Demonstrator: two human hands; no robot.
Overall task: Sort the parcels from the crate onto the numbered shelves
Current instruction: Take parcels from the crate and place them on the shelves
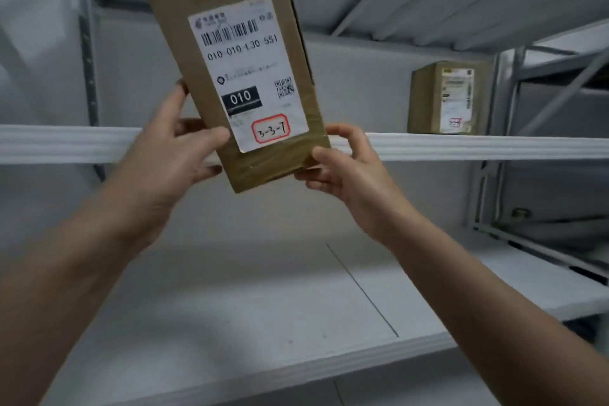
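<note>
I hold a flat brown cardboard parcel (184, 43) upright in front of the white shelf unit, tilted a little to the left. Its white shipping label faces me, with a barcode, "010" and a red-framed handwritten "3-3-7". My left hand (171, 155) grips the parcel's lower left edge, thumb on the front. My right hand (346, 168) pinches the lower right corner. The parcel's bottom hangs level with the front rail of the upper shelf (478, 147).
A second brown box (425, 99) with a label stands on the upper shelf at the right. Below lies a wide white shelf board (263, 306) with a seam line. Another shelf's ribbed underside (445, 3) runs overhead. A grey frame and further racking stand at the far right.
</note>
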